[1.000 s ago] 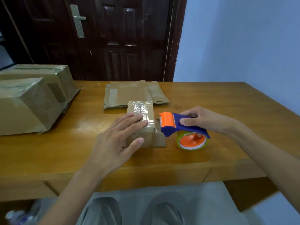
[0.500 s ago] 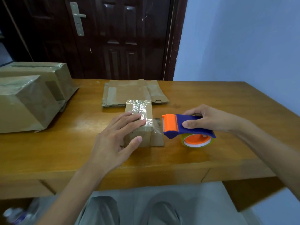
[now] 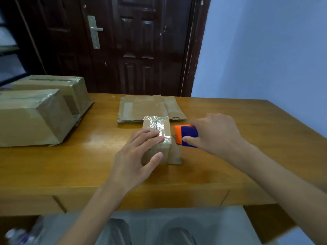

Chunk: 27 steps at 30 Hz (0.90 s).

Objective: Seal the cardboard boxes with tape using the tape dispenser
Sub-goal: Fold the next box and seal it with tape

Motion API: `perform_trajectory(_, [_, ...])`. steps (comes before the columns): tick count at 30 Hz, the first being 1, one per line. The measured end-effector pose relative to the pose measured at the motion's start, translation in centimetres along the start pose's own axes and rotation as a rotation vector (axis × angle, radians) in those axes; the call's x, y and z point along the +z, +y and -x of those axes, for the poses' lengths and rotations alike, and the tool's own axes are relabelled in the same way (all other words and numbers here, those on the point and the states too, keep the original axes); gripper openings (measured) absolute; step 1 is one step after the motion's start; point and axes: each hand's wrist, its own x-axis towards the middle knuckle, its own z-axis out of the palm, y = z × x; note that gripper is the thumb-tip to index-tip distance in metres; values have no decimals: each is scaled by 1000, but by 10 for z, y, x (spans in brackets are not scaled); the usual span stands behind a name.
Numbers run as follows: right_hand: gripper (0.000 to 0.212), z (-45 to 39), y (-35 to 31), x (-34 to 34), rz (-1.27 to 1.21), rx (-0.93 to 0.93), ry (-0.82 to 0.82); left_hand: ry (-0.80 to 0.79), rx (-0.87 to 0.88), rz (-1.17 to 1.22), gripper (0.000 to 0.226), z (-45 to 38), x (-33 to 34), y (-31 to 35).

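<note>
Wooden counter (image 3: 247,124) against a dark door, blue wall to the right. Small box (image 3: 159,137) sits mid-counter, top already shiny with tape. Your left hand (image 3: 134,156) lies flat on it, fingers straight, thumb against the near face. Your right hand (image 3: 215,135) grips the tape dispenser (image 3: 185,135) just beside the box's right side, where a flap sticks out. Press down hard on the box, set the orange end square on the flap, pull in one straight run.
</note>
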Motion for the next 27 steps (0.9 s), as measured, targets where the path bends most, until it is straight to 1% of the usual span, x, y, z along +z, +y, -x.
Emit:
perform_trajectory(3, [59,3,-6,29,25,72,204,-10,-13,-30,48,1,1,2])
perform_trajectory(4, [59,4,-7,40,30,84,245,-6,-18,-31,48,1,2,1])
perform_trajectory(7, [59,10,-9,72,21,138,242,6,-25,-28,47,2,4,1])
perform_trajectory(10, [58,22,-9,88,-32,218,228,22,-32,-18,46,1,6,3])
perform_trajectory(13, [67,35,-25,82,-39,313,241,42,-35,-20,45,2,7,2])
perform_trajectory(14, [69,42,-39,74,-91,328,268,54,-34,-15,44,2,8,2])
perform_trajectory(15, [68,50,-56,65,-205,321,296,70,-33,-4,43,2,9,3])
perform_trajectory(16, [66,58,-75,54,-377,299,300,89,-32,9,43,2,9,3])
perform_trajectory(18, [65,64,-113,45,-777,271,231,111,-27,17,43,2,10,4])
perform_trajectory(19, [66,64,-126,47,-937,287,197,115,-19,15,43,2,11,4])
perform_trajectory(21, [69,61,-144,54,-1098,343,204,111,-3,16,43,2,11,4])
perform_trajectory(24, [69,56,-151,52,-1316,442,203,134,-21,48,42,3,13,6])
perform_trajectory(27, [64,57,-152,55,-1512,436,207,167,-49,76,41,3,13,13])
